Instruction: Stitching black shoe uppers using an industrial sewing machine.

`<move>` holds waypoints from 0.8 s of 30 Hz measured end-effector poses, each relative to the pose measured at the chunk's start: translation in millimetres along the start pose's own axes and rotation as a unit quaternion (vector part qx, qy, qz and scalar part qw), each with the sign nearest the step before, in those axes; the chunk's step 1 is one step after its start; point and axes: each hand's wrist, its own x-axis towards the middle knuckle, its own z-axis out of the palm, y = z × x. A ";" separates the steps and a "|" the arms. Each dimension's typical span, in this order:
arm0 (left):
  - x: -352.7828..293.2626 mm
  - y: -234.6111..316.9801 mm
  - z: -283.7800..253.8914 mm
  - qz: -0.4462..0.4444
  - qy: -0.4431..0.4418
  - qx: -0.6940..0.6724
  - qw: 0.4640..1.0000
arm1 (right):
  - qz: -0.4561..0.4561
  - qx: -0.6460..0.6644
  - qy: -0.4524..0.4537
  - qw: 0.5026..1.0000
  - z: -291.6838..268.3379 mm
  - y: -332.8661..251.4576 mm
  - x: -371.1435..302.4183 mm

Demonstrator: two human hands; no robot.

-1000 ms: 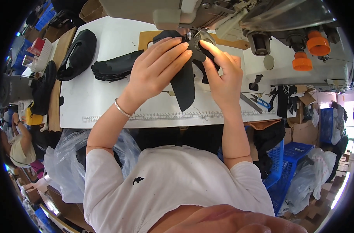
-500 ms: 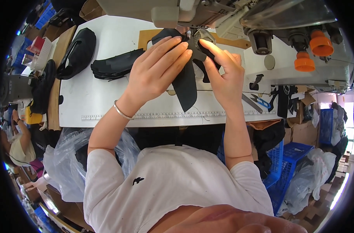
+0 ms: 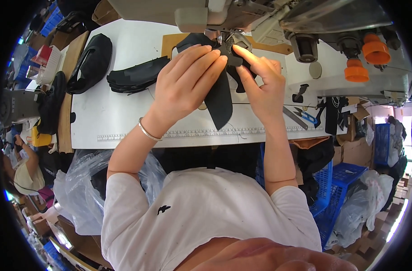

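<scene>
A black fabric piece (image 3: 220, 101) lies under the needle area of a sewing machine (image 3: 192, 17), one strip of it hanging toward me. My left hand (image 3: 183, 83) rests flat on it with the fingers stretched out and close together. On its right side, my right hand (image 3: 262, 81) has the forefinger extended by the machine's foot and the thumb apart, near the fabric's edge. Whether the right fingertips pinch any fabric cannot be made out. Left of my hands lies a stack of black fabric pieces (image 3: 136, 76), and beyond it a black shoe-shaped piece (image 3: 90, 63).
A ruler strip (image 3: 178, 135) runs along the white table's front edge. Blue-handled snips (image 3: 307, 116) and a flat metal blade (image 3: 295, 118) lie at the right. Orange knobs (image 3: 356, 71) hang at upper right. Blue crates (image 3: 334, 194) and plastic bags (image 3: 86, 194) flank me; a person (image 3: 28, 169) sits far left.
The whole view has shifted slightly. Both hands keep nearly the same pose at the machine, and the black fabric has moved very little.
</scene>
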 end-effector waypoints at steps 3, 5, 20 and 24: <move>8.7 4.9 -0.2 -0.151 0.034 -0.102 0.983 | -0.003 0.013 0.016 1.000 5.4 -0.4 -2.3; 12.0 8.3 1.8 -0.170 0.048 -0.110 0.978 | 0.029 0.033 0.025 0.999 7.9 -2.6 -3.6; 15.0 5.8 0.2 -0.155 0.039 -0.102 0.982 | 0.022 0.012 -0.012 1.000 3.0 -0.7 -2.1; 5.1 2.7 4.8 -0.045 0.029 -0.036 0.998 | 0.032 0.014 -0.033 0.999 -1.6 -3.0 1.1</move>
